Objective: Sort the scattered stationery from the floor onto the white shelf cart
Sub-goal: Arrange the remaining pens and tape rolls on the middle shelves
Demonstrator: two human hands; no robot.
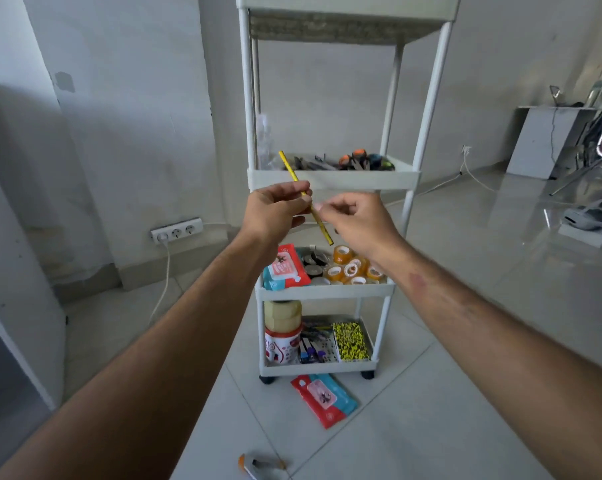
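**Pencil in hand, in front of the scissors shelf**

Forearms fill the near foreground, both reaching toward the white shelf cart (334, 296). Low on the floor, close to me, lies an orange-tipped tool (258, 466), not yet sorted; beyond it, a red-and-blue wipes pack (322, 399) lies just in front of the cart's wheels.

Left to right at hand level: my left hand (275, 211) has its fingers curled round a yellow pencil (306, 199), pinching it near mid-length. Long axis runs diagonally, upper end up-left toward the shelf holding scissors (361, 161), lower end down-right over the tape rolls (353, 268). My right hand (355, 220) sits just beside the pencil's lower half, fingers loosely curled; I cannot tell whether they touch it.

Judgement: the left hand carries the pencil and is nearer the scissors shelf, which lies just ahead and slightly above. The upper tip already points that way.
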